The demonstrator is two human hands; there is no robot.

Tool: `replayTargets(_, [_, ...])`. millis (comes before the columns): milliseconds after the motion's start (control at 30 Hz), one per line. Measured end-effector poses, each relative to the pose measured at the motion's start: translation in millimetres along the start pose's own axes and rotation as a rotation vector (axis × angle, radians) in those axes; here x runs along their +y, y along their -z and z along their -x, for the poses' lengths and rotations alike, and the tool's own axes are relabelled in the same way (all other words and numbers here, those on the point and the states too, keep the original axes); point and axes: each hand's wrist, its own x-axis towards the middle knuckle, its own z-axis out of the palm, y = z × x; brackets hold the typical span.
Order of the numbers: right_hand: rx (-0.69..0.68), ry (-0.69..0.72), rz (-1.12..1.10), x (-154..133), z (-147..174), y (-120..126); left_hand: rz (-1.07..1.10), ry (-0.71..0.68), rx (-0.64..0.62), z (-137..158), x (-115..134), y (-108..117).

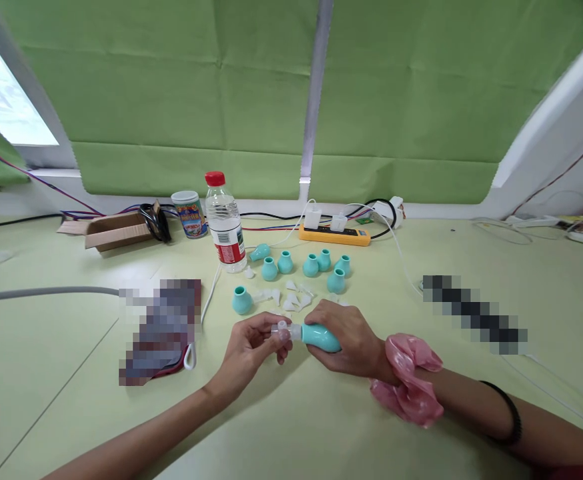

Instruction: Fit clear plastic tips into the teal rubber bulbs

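My right hand is wrapped round a glossy teal squeeze bulb, its neck pointing left. My left hand pinches a clear plastic tube piece with a small round stub on top. The tube piece meets the bulb's neck; how deep it sits inside cannot be seen. Just beyond my hands lie several small white and clear plastic parts. Behind these stand several more teal bulbs with open necks upward, one bulb nearer on the left. Another teal bulb lies on its side.
A red-capped water bottle, a printed can and an open cardboard box stand at the back left. An orange power strip lies by the wall. Blurred-out devices lie on the left and right, with cables nearby.
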Motion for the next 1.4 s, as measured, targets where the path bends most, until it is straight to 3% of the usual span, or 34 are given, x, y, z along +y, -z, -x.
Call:
replayTargets(367, [-0.031,0.092,0.144,2,2,0,0.046,0.013,-0.019,1,-1,-2])
replayTargets(600, [-0.012,0.047,0.093,-1,4,-5,-0.034,-0.004,-0.042,1,1,-3])
replayTargets(700, [-0.026,-0.081,-0.079,-5,5,-10,-0.098,-0.018,-0.048,2,-2,-3])
replayTargets(800, [-0.058,-0.338,-0.343,-8,4,-11,-0.133,-0.048,-0.054,4,-6,-4])
replayTargets(967, [-0.278,-0.724,-0.708,-11,0,-9,-0.286,-0.136,-0.016,8,-14,-4])
replayTargets(1133, [-0.51,-1.038,-0.916,-11,-5,-3,-0.628,-0.426,-0.026,9,-17,0])
replayTargets(1233, [-0.655,-1.082,-0.982,-10,-6,3,-0.784,-0.66,-0.109,12,-20,2])
replayTargets(1400, [-0.817,-1.068,-1.145,-8,-6,10,-0.889,-0.893,-0.23,15,-23,4])
